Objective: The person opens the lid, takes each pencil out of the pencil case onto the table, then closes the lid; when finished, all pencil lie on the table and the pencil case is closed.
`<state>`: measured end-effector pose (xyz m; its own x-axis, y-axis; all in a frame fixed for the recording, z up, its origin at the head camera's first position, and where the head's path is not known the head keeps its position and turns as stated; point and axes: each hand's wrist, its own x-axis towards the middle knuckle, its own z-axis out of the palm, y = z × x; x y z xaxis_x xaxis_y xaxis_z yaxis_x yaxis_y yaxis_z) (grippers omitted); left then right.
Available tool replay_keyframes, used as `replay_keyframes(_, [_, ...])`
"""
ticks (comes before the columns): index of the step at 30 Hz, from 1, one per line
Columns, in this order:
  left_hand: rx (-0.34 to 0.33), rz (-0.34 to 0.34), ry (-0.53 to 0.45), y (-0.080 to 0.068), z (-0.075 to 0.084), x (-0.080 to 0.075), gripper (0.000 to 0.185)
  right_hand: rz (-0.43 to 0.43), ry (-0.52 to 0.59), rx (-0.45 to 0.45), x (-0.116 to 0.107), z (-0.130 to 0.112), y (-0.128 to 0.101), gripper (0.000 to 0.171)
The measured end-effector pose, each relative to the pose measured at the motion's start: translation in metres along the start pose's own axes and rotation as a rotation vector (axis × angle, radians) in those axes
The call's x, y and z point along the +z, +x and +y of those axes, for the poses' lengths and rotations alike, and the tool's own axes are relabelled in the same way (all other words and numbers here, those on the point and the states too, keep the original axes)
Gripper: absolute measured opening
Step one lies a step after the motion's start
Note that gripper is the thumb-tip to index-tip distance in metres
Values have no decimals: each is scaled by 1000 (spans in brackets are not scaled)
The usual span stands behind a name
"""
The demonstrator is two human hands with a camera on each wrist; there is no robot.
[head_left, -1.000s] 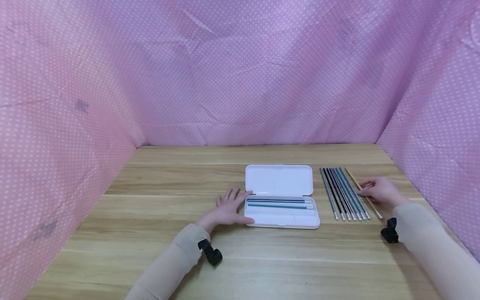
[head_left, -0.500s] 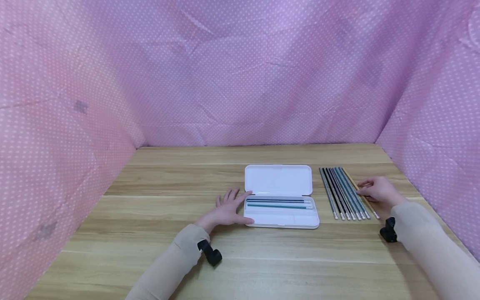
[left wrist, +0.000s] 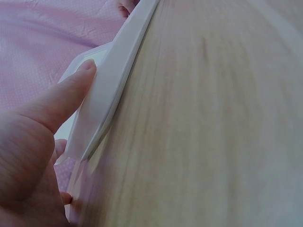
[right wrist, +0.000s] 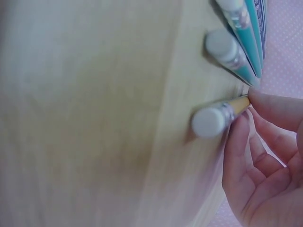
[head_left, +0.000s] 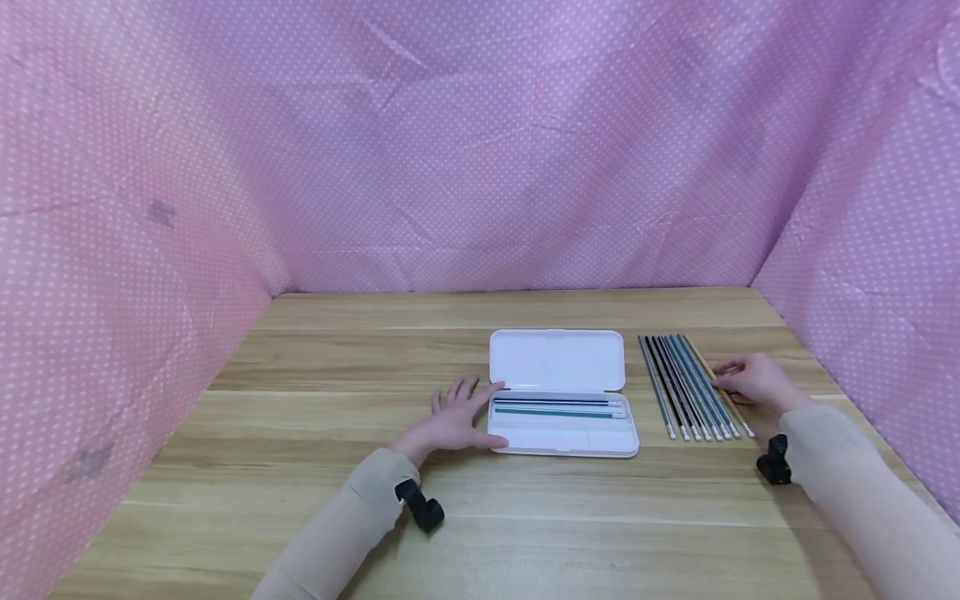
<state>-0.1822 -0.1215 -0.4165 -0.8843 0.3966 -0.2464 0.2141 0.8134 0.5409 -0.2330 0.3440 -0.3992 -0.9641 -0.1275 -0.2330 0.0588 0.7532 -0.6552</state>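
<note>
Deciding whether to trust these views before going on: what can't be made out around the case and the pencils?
- Yellow pencil, right wrist view: the right hand hides its shaft beyond the eraser end.
- Pencil row, head view: too small to count surely.
- Pencil case, left wrist view: only its blurred rim shows; the inside is hidden.
- Left hand, head view: contact with the case edge unclear.

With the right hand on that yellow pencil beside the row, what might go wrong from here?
1. The yellow pencil lies right against the row of pencils; lifting it with the right hand may nudge its neighbours and set them rolling.
2. In the wrist view the fingers pinch it near the eraser end, so the long tip end may droop or swing.
3. The left hand only rests against the open pencil case; the case could slide when the pencil goes in.
</note>
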Motion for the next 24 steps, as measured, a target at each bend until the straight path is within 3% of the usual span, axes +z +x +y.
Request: replay_keyframes(24, [12, -3, -8, -1, -1, -1, 89, -3, 50, -2, -6, -9, -6, 47])
